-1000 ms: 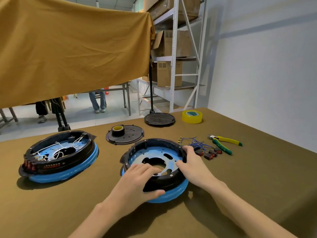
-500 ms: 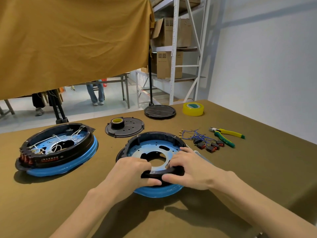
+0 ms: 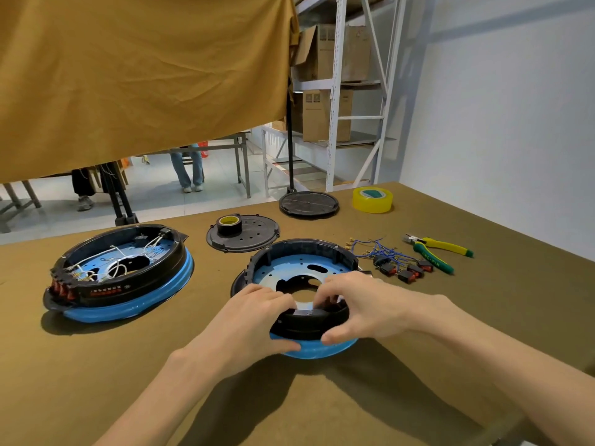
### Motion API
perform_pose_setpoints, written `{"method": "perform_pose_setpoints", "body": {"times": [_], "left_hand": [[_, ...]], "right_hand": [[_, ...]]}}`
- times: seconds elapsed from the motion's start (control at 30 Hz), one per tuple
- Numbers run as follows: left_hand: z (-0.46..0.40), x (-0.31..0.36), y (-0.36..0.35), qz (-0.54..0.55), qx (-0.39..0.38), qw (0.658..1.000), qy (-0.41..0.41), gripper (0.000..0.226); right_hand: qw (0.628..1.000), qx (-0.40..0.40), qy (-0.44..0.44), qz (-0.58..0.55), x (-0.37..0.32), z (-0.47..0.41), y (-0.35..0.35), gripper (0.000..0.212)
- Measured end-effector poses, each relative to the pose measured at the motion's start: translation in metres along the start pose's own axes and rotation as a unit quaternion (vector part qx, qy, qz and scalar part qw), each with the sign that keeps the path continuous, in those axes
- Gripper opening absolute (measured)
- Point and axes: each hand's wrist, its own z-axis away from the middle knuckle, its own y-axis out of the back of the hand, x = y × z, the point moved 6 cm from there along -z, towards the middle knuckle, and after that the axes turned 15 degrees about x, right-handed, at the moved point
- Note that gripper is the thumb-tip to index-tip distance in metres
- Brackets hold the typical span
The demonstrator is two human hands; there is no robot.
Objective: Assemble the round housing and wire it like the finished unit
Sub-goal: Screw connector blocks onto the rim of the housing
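The round housing [image 3: 301, 262], a black ring on a blue base with a pale blue metal plate inside, lies in the middle of the table. My left hand [image 3: 254, 320] grips its near left rim, thumb under the blue edge. My right hand [image 3: 360, 304] grips the near right rim, fingers curled over the black ring. The finished unit [image 3: 119, 275] with white wires and red switches lies at the left. A bundle of blue wires with black-and-red switches [image 3: 392, 262] lies right of the housing.
Green-and-yellow pliers [image 3: 438, 249] lie at the right. A black perforated cover [image 3: 244, 235] carrying a small tape roll [image 3: 229, 224] lies behind the housing. A black disc [image 3: 308, 204] and yellow tape roll [image 3: 372, 199] sit at the far edge. Shelving stands beyond the table.
My right hand slid from the housing's far right rim to the near rim beside the left hand. Both hands now hold the near edge close together.
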Motion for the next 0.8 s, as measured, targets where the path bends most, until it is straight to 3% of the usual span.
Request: {"method": "perform_pose_setpoints", "body": {"times": [0.23, 0.6, 0.73, 0.8], "left_hand": [[-0.004, 0.007, 0.007, 0.016, -0.041, 0.999, 0.013, 0.027], [-0.006, 0.017, 0.007, -0.014, -0.037, 0.999, -0.011, 0.026], [-0.003, 0.013, 0.005, 0.007, -0.026, 1.000, 0.002, 0.027], [0.001, 0.003, 0.005, 0.048, -0.016, 0.999, 0.022, 0.040]], "right_hand": [[0.999, -0.036, -0.012, -0.024, -0.004, -0.001, -0.002, 0.018], [0.997, -0.066, -0.014, -0.023, -0.009, 0.000, 0.002, 0.020], [0.999, -0.037, -0.008, -0.009, -0.018, 0.002, -0.005, 0.022], [1.000, -0.009, 0.006, 0.007, -0.024, 0.001, -0.013, 0.028]]}}
